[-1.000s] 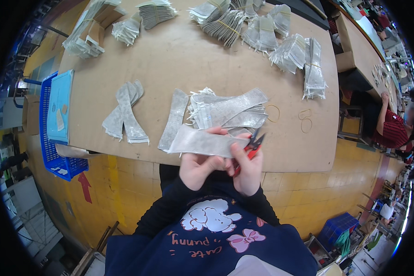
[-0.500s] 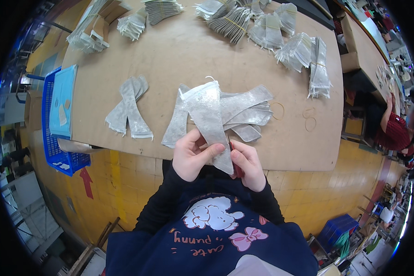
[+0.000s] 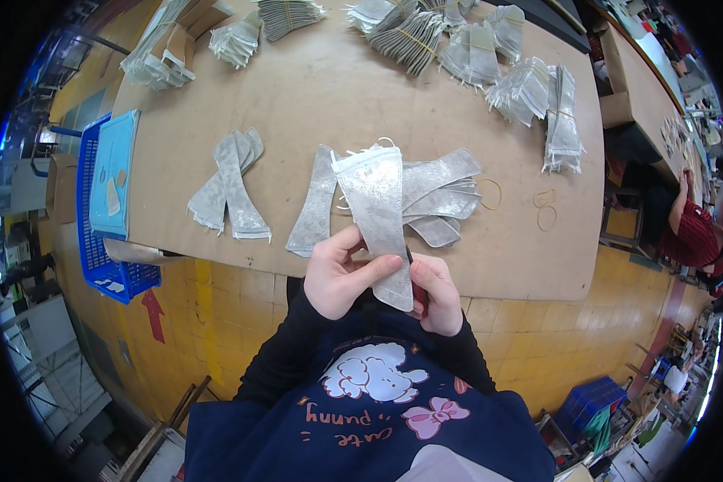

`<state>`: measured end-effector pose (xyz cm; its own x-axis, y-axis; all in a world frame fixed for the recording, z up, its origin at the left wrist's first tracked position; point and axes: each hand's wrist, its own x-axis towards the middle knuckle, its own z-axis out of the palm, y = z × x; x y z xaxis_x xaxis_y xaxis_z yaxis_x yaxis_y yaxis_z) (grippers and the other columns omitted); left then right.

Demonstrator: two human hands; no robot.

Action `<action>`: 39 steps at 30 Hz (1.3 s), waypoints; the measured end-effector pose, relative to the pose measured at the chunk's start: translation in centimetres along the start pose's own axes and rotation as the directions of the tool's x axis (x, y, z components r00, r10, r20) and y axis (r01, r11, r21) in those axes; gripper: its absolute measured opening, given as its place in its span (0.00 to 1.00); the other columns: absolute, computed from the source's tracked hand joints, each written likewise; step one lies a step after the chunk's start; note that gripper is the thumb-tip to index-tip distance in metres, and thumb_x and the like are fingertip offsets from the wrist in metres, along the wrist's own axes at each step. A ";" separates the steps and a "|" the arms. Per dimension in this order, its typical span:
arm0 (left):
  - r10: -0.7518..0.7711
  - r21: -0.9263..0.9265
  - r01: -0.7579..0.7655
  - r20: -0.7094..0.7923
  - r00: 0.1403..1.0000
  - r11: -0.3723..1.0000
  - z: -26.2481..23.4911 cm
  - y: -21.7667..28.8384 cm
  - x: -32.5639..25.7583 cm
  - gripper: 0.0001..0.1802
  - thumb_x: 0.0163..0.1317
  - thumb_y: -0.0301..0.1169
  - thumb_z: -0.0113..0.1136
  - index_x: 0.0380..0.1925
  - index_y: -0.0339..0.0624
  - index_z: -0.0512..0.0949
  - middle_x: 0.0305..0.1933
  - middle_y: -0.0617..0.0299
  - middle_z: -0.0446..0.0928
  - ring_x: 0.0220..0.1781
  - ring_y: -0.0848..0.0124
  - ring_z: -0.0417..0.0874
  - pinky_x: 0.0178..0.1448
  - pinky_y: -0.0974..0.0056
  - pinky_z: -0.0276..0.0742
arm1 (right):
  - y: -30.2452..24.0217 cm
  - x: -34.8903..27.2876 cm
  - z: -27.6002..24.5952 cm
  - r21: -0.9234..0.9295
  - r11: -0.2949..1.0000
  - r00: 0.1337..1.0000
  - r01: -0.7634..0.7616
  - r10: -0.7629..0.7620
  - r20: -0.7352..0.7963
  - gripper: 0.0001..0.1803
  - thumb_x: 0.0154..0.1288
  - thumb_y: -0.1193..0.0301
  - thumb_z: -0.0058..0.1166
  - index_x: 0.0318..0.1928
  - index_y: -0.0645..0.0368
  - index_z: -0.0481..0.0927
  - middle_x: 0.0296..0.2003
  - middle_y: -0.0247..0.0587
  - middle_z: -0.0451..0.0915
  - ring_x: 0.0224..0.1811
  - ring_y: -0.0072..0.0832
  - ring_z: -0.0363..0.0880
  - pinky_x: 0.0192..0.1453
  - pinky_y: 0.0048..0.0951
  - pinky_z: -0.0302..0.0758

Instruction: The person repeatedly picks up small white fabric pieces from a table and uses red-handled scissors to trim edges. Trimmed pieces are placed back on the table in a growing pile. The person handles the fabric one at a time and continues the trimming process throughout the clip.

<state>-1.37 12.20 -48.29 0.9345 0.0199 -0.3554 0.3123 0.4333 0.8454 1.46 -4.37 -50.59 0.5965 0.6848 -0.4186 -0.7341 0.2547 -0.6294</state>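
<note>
My left hand point(image 3: 341, 273) pinches a curved grey fabric piece point(image 3: 377, 201) between thumb and fingers, its wide frayed end pointing away from me. At the narrow near end, my right hand point(image 3: 435, 296) is closed around a small red-handled tool point(image 3: 418, 299). Only bits of red and a dark tip show beside the fabric edge, so its kind is hidden. Under and behind the held piece, several similar grey pieces point(image 3: 442, 193) lie fanned on the table, with another grey piece point(image 3: 312, 205) to the left.
Crossed grey pieces point(image 3: 231, 185) lie farther left on the brown table point(image 3: 313, 104). Banded bundles point(image 3: 410, 40) line the far side, and another bundle point(image 3: 562, 120) lies at right. Loose rubber bands point(image 3: 545, 210) rest nearby. A blue basket point(image 3: 96, 241) hangs by the left edge. A person in red point(image 3: 691, 233) sits right.
The held fabric piece has turned more upright, its wide end shifting right and its near end slightly lower. Both hands keep their grip; less of the red tool shows.
</note>
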 end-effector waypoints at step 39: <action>-0.017 -0.003 0.017 0.005 1.000 1.000 -0.1 0.3 0.1 0.17 0.56 0.19 0.62 0.46 0.28 0.74 0.43 0.55 0.79 0.44 0.72 0.79 0.49 0.68 0.75 | -0.2 0.3 0.5 -0.057 0.996 0.998 0.068 -0.068 -0.004 0.25 0.67 0.55 0.46 0.47 0.68 0.76 0.19 0.26 0.71 0.12 0.08 0.57 0.15 0.12 0.51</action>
<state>-1.20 12.42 -48.08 0.9299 0.0082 -0.3678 0.3276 0.4367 0.8379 1.65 -3.87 -50.26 0.6463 0.6631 -0.3776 -0.6725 0.2611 -0.6925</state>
